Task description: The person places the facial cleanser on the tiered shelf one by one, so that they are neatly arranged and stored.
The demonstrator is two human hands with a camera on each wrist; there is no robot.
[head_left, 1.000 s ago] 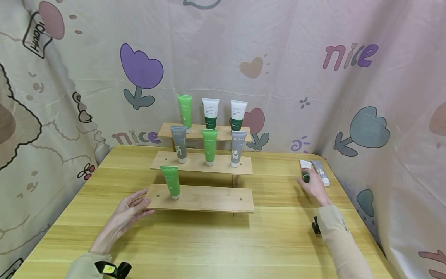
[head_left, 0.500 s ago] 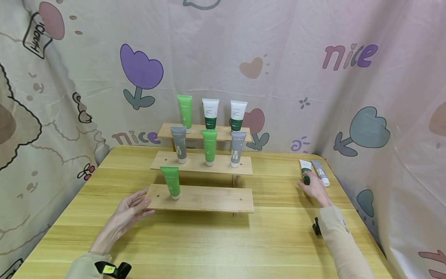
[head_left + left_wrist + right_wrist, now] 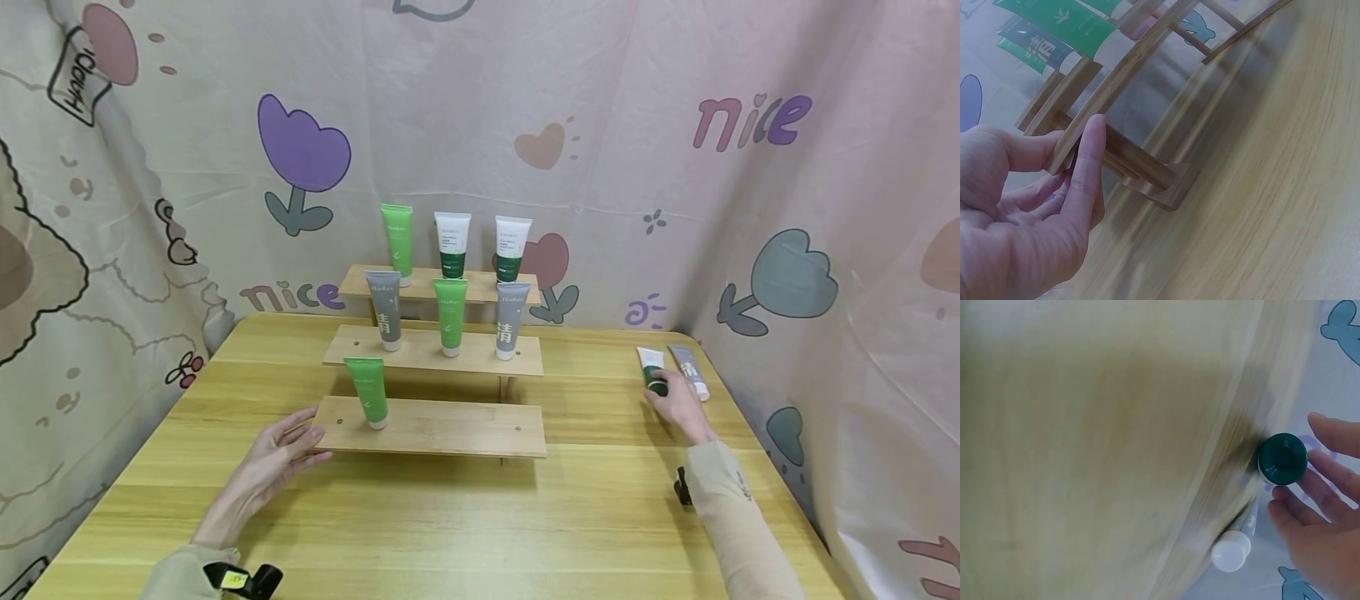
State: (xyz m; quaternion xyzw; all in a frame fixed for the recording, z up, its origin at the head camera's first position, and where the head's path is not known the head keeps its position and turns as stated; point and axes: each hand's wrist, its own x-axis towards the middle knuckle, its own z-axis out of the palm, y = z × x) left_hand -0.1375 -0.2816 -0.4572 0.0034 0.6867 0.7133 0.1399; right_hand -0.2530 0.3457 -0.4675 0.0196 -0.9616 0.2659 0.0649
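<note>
My left hand (image 3: 281,454) holds the left end of the lowest board of a three-tier wooden display stand (image 3: 450,429). In the left wrist view the thumb lies on top of that board (image 3: 1116,81), with the fingers (image 3: 1088,162) against its underside. At the table's right side, my right hand (image 3: 678,404) touches a white and dark-green squeeze tube (image 3: 651,360) that lies flat. The right wrist view shows its green cap (image 3: 1283,459) beside the fingers, the thumb held apart from it. A grey tube (image 3: 688,371) with a white cap lies just to its right.
On the lowest board one green tube (image 3: 367,392) stands upright at the left. The middle board carries two grey tubes and a green tube (image 3: 451,312). Up top stand a green tube (image 3: 398,242) and two white and dark-green ones. A patterned cloth (image 3: 600,183) hangs behind the table.
The white and dark-green tube has shifted slightly left, widening its gap from the grey tube. My right hand has drawn back a little from its top end. The left hand stays put.
</note>
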